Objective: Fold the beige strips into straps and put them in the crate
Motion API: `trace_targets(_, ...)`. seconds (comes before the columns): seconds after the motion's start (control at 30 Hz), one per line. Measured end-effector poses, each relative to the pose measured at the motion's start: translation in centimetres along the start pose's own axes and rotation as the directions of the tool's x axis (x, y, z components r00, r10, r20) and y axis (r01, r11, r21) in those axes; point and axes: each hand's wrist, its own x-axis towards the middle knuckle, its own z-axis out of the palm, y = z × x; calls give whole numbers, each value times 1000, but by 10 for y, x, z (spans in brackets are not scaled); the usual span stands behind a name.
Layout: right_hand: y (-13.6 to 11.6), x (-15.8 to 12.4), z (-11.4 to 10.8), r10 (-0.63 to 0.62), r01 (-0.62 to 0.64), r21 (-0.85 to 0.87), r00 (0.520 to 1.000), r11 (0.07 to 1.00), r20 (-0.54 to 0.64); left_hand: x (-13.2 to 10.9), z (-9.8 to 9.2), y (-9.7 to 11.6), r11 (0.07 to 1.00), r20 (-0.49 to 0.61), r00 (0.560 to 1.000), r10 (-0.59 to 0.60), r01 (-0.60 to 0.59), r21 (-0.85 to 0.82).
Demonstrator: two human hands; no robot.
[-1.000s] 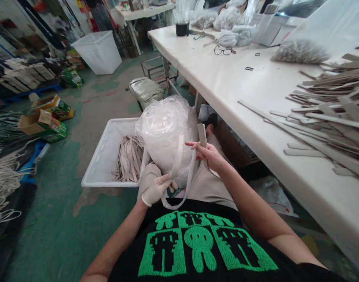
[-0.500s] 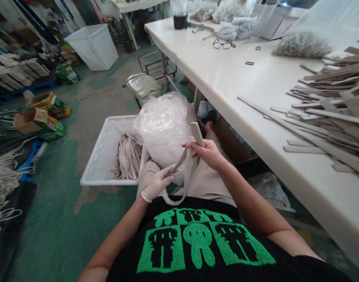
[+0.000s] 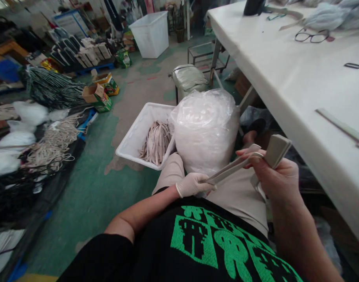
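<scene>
My left hand (image 3: 193, 185), in a pale glove, is closed around one stretch of a beige strap (image 3: 230, 168) above my lap. The strap runs up to my bare right hand (image 3: 275, 174), whose fingers pinch it. A wide flat end (image 3: 277, 150) of strap material sticks up from the right hand, and a loop hangs below that hand. Whether this is one strap or two, I cannot tell. Just beyond my hands stands a big clear plastic bag (image 3: 205, 125) with white contents.
Left of the bag, a white bin (image 3: 132, 137) holds many beige straps (image 3: 157, 143). The white table (image 3: 273, 58) runs along my right, with glasses (image 3: 311, 36), a black buckle (image 3: 352, 65) and a strip (image 3: 343, 127) on it. Cord bundles (image 3: 53, 145) lie on the left floor.
The view has swung left, so the table's strap pile is out of sight. My right hand has come closer and farther from the left, drawing the strap straighter between them.
</scene>
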Motion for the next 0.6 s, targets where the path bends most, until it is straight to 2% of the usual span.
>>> trace_targets(0.07,4,3,-2,29,-32,-77,999,996,-45,-6,-16,-15,993,75,994,-80,86,-83)
trace_targets(0.1,7,4,-6,23,-35,-154,997,987,-80,-7,-26,-21,984,47,993,-109,115,-134)
trace_targets(0.17,14,6,-15,-24,-23,-344,991,939,-131,-9,-51,-33,967,-79,987,-143,122,-221)
trace_targets(0.2,18,6,-20,-43,-11,-424,992,905,-118,-8,-66,-38,963,-163,975,-148,105,-248)
trace_targets(0.27,24,3,-28,-38,22,-515,999,857,-20,-3,-99,-44,966,-335,931,-145,61,-250)
trace_targets(0.33,26,-4,-26,-6,72,-519,992,852,128,6,-135,-43,975,-486,862,-144,40,-218)
trace_targets(0.4,26,-11,-10,11,126,-476,962,870,273,19,-171,-32,988,-583,801,-135,60,-146)
trace_targets(0.47,25,-18,17,16,162,-414,919,896,395,35,-207,-11,995,-663,743,-92,97,-29)
trace_targets(0.53,24,-20,52,12,191,-347,861,918,508,51,-241,17,982,-739,674,-4,143,125)
trace_targets(0.6,23,-20,86,4,224,-289,784,931,621,66,-274,48,935,-795,595,117,205,291)
